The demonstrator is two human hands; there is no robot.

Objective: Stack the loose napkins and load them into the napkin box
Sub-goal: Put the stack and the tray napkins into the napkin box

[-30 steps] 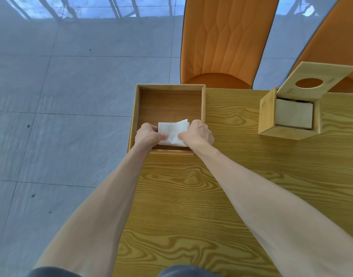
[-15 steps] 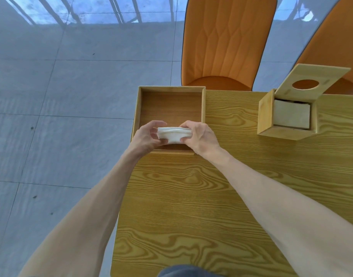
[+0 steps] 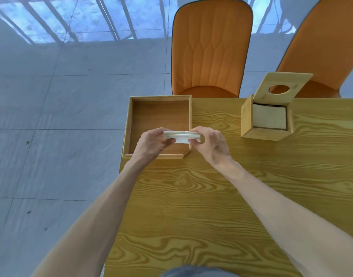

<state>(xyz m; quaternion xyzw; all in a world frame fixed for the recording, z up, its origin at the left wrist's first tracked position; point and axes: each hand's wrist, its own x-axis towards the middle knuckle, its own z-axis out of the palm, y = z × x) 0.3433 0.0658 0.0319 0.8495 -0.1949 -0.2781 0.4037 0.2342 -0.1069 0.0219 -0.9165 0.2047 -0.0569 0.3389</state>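
A flat stack of white napkins hangs in the air above the near right corner of a shallow wooden tray. My left hand pinches the stack's left end and my right hand pinches its right end. The tray's inside shows bare wood. To the right stands the wooden napkin box, its hinged lid with a round hole tipped up; a pale stack of napkins lies inside it.
The wooden table ends at its left edge just beside the tray, with grey tiled floor beyond. Two orange chairs stand at the far side, one behind the tray and one behind the napkin box.
Both hands have lifted the napkins out of the tray, squared them into a level stack and shifted it slightly right, over the tray's right wall.
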